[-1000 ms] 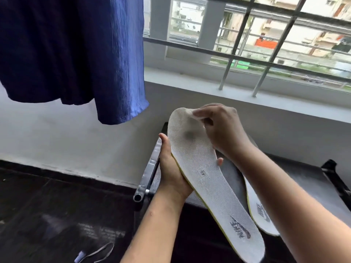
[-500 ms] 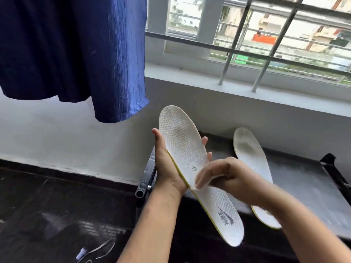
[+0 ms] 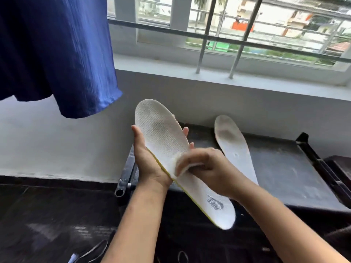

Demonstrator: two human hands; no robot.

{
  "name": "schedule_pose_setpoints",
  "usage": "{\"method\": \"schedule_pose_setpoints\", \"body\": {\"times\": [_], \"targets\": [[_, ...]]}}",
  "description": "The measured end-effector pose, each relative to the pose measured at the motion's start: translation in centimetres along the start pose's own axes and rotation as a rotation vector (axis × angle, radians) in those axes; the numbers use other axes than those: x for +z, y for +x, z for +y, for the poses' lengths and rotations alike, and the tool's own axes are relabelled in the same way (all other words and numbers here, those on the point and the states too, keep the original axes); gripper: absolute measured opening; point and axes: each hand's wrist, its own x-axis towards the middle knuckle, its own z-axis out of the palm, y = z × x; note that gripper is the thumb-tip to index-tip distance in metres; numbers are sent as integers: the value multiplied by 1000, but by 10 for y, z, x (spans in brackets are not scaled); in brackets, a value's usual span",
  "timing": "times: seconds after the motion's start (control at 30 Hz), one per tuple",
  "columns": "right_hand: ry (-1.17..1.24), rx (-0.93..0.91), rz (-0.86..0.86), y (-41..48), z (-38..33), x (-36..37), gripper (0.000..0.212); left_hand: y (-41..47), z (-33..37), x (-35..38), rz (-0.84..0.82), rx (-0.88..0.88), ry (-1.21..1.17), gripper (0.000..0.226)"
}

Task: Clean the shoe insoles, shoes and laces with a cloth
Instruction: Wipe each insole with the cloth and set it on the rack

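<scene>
My left hand (image 3: 150,164) holds a white insole (image 3: 165,141) with a yellow edge from underneath, toe end pointing up and away, thumb on its left edge and fingertips showing past its right edge. My right hand (image 3: 207,168) grips a small white cloth (image 3: 182,166) and presses it on the middle of that insole. A grey logo marks the heel. A second white insole (image 3: 235,149) lies flat on the dark table (image 3: 284,168) to the right, with a grey smudge near its toe.
A blue garment (image 3: 57,54) hangs at the upper left. A white wall and a sill with a metal window grille (image 3: 205,35) run behind the table. A lace (image 3: 91,251) lies on the dark floor at the bottom left.
My right hand with the cloth has slid from the insole's toe down to its middle. The second insole, hidden before by my arm, has come into view.
</scene>
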Motion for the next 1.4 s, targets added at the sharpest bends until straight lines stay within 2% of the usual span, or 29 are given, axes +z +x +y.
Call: {"method": "schedule_pose_setpoints", "body": {"times": [0.07, 0.13, 0.17, 0.2, 0.27, 0.4, 0.47, 0.5, 0.53, 0.63, 0.73, 0.77, 0.8, 0.83, 0.93, 1.0, 1.07, 1.17, 1.23, 1.4], "targets": [[-118, 155, -309, -20, -1, -20, 41, 0, 1, -3, -13, -15, 7, 77], [-361, 408, -667, -32, -5, -43, 40, -2, -1, -1, -22, -1, -15, 76], [-443, 500, -747, -34, -8, -55, 40, -2, -2, 0, -9, 5, -24, 76], [-487, 539, -744, -33, -13, -66, 41, -3, -4, 2, 16, 9, -29, 77], [-507, 489, -582, -20, -29, -85, 40, -3, -6, 4, 70, 14, -33, 82], [-424, 86, 3, 15, -45, -83, 22, -5, -6, 9, 71, 49, -19, 76], [-340, -30, 259, 26, -39, -57, 28, -4, -6, 12, 52, 55, -19, 71], [-335, -61, 319, 27, -33, -42, 33, -3, -6, 12, 50, 64, -30, 71], [-339, -75, 300, 25, -27, -28, 37, -3, -6, 11, 39, 77, -41, 70], [-293, 107, -98, 4, -20, -18, 39, -2, -3, 4, 42, 66, -59, 70], [-412, 418, -583, -28, -24, -44, 33, -1, 4, -2, 32, 76, -100, 74], [-419, 515, -668, -39, -25, -53, 32, -1, 5, -1, 27, 81, -98, 74], [-397, 562, -670, -48, -28, -60, 32, -1, 5, 0, 33, 79, -89, 75], [-340, 557, -592, -54, -30, -66, 34, -2, 3, 2, 48, 71, -81, 75], [7, 393, -81, -63, -28, -71, 36, -5, -2, 4, 75, 58, -64, 74], [133, 358, 167, -67, -21, -63, 37, -8, -5, 6, 77, 49, -54, 75], [127, 382, 248, -69, -13, -45, 41, -11, -7, 7, 95, 46, -54, 73], [144, 446, 211, -73, -6, -19, 36, -18, -9, 8, 126, 54, -56, 69], [210, 470, 256, -76, -4, -8, 34, -24, -12, 11, 141, 58, -57, 63], [343, 497, 577, -69, -5, 9, 34, -41, -36, 21, 54, -58, 104, 53]]}}
